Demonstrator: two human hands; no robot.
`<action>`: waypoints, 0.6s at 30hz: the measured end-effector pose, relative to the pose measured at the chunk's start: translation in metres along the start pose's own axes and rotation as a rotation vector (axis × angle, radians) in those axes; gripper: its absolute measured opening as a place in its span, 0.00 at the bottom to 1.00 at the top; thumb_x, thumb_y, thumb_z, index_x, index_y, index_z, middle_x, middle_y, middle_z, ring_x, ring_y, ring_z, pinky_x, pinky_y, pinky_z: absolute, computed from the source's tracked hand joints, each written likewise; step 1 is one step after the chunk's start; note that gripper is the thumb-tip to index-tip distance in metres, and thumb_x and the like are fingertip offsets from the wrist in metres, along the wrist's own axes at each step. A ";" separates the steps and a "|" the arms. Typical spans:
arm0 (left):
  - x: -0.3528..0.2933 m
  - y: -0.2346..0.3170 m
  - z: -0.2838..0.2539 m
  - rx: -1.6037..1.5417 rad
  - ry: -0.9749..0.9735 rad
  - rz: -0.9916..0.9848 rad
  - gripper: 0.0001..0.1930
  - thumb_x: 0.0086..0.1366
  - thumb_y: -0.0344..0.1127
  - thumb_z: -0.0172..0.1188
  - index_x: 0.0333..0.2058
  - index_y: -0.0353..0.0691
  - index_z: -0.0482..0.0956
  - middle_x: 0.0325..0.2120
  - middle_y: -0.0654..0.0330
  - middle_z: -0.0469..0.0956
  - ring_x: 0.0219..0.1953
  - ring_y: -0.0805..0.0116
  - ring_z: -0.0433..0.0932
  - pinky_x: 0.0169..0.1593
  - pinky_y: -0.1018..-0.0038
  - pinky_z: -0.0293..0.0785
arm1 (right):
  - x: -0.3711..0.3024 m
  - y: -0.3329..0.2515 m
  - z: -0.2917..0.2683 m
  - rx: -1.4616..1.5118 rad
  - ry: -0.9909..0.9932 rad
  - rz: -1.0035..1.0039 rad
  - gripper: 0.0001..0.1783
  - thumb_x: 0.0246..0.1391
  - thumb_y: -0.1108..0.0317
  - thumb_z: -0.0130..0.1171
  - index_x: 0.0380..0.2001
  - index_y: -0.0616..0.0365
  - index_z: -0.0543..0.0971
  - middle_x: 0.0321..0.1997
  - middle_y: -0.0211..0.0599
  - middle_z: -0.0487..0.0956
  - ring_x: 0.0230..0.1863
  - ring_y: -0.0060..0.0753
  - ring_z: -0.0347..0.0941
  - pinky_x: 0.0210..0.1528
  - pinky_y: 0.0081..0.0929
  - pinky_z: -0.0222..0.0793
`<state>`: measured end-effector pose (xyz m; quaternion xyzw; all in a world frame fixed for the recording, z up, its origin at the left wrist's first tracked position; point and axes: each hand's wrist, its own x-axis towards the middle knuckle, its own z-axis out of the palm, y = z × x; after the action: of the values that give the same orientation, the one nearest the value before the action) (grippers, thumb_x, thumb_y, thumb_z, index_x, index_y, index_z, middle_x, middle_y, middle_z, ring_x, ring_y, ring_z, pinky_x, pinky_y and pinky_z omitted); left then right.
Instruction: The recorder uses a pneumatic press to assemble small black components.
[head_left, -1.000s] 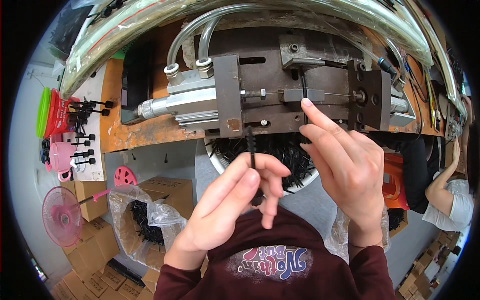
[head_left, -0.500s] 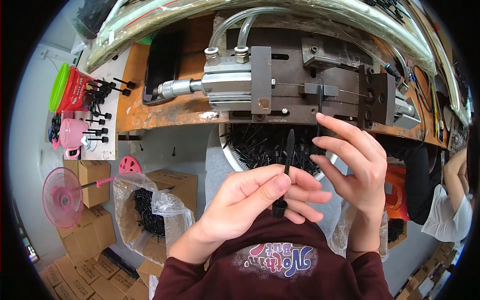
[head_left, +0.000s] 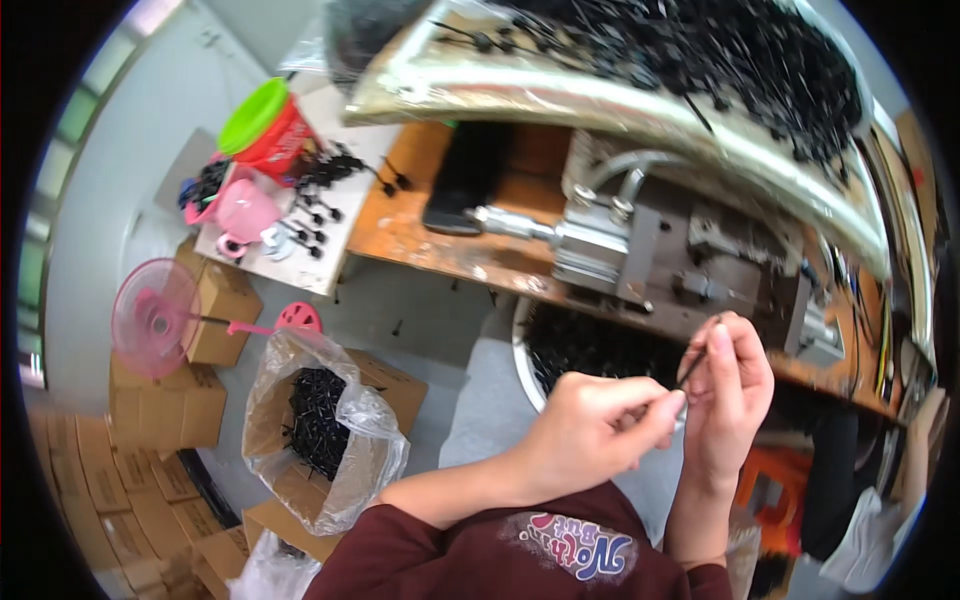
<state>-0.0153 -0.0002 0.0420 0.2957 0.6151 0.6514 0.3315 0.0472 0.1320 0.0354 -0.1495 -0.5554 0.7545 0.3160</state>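
While my left hand (head_left: 590,430) pinched the lower end of a thin black plastic rod (head_left: 693,368), my right hand (head_left: 728,400) closed round its upper part, just below the grey metal press (head_left: 640,250) on the worn orange tabletop (head_left: 450,250). Fingertip grips seemed best. Free room lay left, above a clear bag of black parts (head_left: 320,420).

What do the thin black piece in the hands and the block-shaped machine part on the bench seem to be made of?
The thin black piece, pinched between the right hand and the left hand, looks like dull black plastic, though coated metal is possible; it is too small to be sure. The machine block on the bench looks like bare metal: grey, with bright glints on its edges.
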 end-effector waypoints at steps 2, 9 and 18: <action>0.005 -0.003 0.003 0.354 0.194 0.382 0.03 0.61 0.26 0.62 0.31 0.31 0.82 0.19 0.59 0.80 0.17 0.78 0.77 0.21 0.80 0.71 | 0.008 -0.001 0.012 0.135 0.046 -0.041 0.05 0.65 0.72 0.50 0.34 0.61 0.72 0.33 0.30 0.72 0.22 0.09 0.57 0.21 0.09 0.52; -0.017 0.010 0.006 0.383 -0.031 0.633 0.08 0.60 0.29 0.62 0.23 0.35 0.78 0.16 0.57 0.74 0.16 0.65 0.75 0.21 0.73 0.71 | 0.077 -0.043 -0.026 0.549 0.077 -0.252 0.09 0.68 0.69 0.47 0.37 0.63 0.73 0.32 0.34 0.73 0.23 0.15 0.54 0.23 0.15 0.52; 0.132 0.174 -0.137 0.821 0.810 1.331 0.10 0.66 0.34 0.56 0.30 0.33 0.81 0.23 0.57 0.80 0.23 0.73 0.77 0.28 0.75 0.70 | 0.029 -0.027 -0.029 0.017 0.351 -0.471 0.12 0.70 0.64 0.44 0.41 0.62 0.72 0.40 0.31 0.72 0.29 0.13 0.59 0.23 0.12 0.52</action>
<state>-0.2152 0.0179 0.2032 0.4351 0.5711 0.4915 -0.4929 0.0506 0.1768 0.0542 -0.1420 -0.5052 0.6277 0.5750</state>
